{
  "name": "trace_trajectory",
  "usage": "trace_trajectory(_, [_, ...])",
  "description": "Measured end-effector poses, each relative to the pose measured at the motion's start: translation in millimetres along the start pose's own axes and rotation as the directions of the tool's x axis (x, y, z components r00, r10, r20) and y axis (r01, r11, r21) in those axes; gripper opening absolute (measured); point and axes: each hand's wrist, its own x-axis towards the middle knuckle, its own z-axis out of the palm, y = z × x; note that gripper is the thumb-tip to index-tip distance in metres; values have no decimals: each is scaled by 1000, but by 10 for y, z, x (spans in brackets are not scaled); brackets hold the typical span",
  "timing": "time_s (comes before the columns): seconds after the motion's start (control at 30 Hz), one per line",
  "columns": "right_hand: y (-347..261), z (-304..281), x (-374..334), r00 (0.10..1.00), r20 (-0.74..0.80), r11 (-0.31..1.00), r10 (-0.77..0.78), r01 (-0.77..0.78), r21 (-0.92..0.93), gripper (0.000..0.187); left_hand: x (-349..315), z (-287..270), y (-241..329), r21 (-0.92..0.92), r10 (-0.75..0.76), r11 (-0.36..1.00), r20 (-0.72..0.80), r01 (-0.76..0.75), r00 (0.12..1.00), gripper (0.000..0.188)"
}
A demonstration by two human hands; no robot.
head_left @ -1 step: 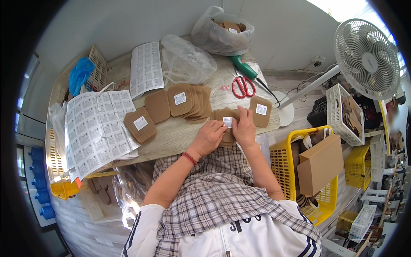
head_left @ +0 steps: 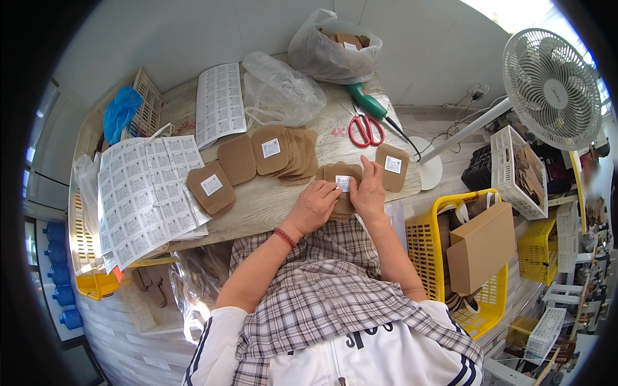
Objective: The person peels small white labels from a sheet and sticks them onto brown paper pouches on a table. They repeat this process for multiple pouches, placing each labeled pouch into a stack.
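A stack of brown rounded-square pads (head_left: 345, 204) lies at the table's near edge, with a white printed label (head_left: 343, 183) on its top piece. My left hand (head_left: 315, 206) is closed, its bent fingers on the stack's left side and its fingertips at the label. My right hand (head_left: 368, 193) rests along the right side, fingers stretched out and thumb by the label. Just right of it lies another labelled pad (head_left: 392, 168). To the left are a fanned pile of pads (head_left: 283, 154), a bare pad (head_left: 237, 159) and a small labelled pile (head_left: 211, 188).
Label sheets (head_left: 145, 193) cover the table's left end; another sheet (head_left: 221, 103) lies behind. Red-handled scissors (head_left: 366, 130), a green corded tool (head_left: 368, 101) and plastic bags (head_left: 283, 90) sit at the back. A yellow basket (head_left: 421, 248) with a cardboard box (head_left: 481, 248) and a fan (head_left: 552, 90) stand right.
Very little differs. The fingers of my right hand have shifted slightly; the pads and my left hand look the same.
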Motion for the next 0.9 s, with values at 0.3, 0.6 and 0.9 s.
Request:
trace_trajectory(0.3, [141,72,83,957,128,966,259,-257,-29,16,12,15,-13,11,-31,999,54,31,998,31])
trace_trajectory(0.6, [121,95,-26,933,-68,752,354,-241,613,5,-6,-5,58,-36,-84,996,-154,79,984,28])
trace_trajectory(0.9, [635,-529,444,885,-235,892,401,-319,321,13,-8,3,0,19,-12,1000,-68,13,998,25])
